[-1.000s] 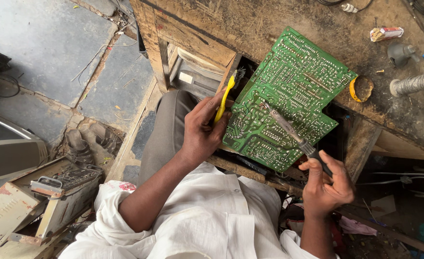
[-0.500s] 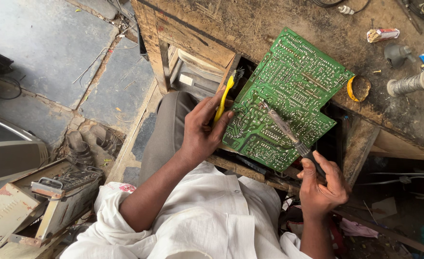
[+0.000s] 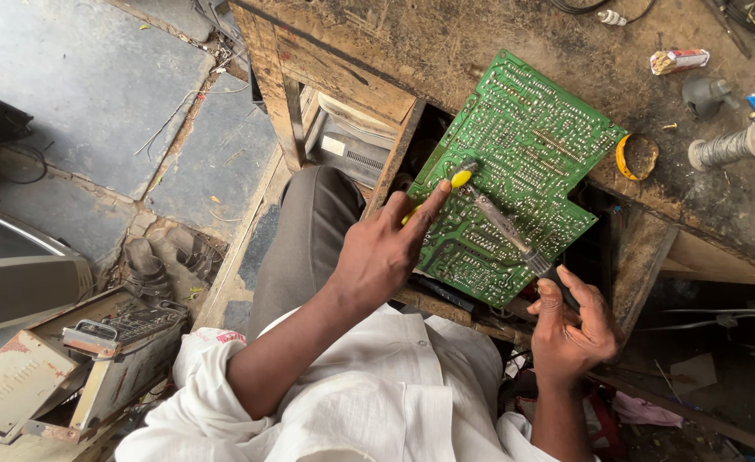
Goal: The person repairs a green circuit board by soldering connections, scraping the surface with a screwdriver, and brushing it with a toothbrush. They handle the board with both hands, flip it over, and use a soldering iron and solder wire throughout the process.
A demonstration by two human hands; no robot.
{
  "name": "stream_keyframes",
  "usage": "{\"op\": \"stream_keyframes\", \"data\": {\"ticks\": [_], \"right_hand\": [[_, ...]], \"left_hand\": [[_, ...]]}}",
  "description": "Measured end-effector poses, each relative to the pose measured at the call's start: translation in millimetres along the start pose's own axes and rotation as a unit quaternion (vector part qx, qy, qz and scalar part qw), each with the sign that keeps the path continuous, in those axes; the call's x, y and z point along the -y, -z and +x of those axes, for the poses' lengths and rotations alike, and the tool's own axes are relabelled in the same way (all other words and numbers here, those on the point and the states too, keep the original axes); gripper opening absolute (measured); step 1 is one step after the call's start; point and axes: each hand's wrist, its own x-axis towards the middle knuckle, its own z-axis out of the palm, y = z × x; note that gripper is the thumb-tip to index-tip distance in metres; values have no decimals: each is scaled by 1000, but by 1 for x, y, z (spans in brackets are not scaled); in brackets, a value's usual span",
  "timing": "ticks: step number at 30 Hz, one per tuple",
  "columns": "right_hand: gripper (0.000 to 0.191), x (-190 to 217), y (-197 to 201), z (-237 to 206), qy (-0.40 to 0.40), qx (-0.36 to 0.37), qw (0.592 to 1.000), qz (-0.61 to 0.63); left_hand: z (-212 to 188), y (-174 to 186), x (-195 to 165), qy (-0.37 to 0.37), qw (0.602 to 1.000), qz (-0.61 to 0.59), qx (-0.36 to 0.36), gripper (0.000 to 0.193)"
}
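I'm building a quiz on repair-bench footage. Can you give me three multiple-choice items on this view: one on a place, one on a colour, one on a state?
1. Where does the spool of solder wire lie?
A. on the wooden bench, right of the circuit board
B. on the floor slabs
C. in the person's lap

2. What colour is the circuit board?
A. blue
B. green
C. brown

3. How does the right hand stand to the soldering iron?
A. it grips the handle end, with the tip on the board
B. it is open and well clear of it
C. it holds it by the tip

Answers: 1 A, the spool rests on the wooden bench top past the board's right edge. 2 B, its face is green. 3 A, the fingers close round the dark handle, the shaft reaching up onto the board.
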Motion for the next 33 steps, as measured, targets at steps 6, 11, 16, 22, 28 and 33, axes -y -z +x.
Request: {"op": "stream_keyframes", "data": {"ticks": [6,11,16,22,28,33], "right_hand": [[19,-8,-1,-5,-8,-5,1000,21],[16,-20,4,-8,5,-136,971,198],[19,-26,18,-5,6,-166,969,182],[18,-21,18,-11,-1,-124,974,192],[17,-17,18,-9,-41,-96,978,181],[18,-16,14,-6,-68,-76,977,189]], "left_hand": [[4,0,-5,-9,999,35,35,91],[5,20,-10,23,986,15,167,93],[21,42,-16,-12,995,9,99,83],[15,51,-17,-52,969,-137,201,56],[13,25,5,111,959,-239,-106,52],[18,8,16,96,937,-284,-178,53]]}}
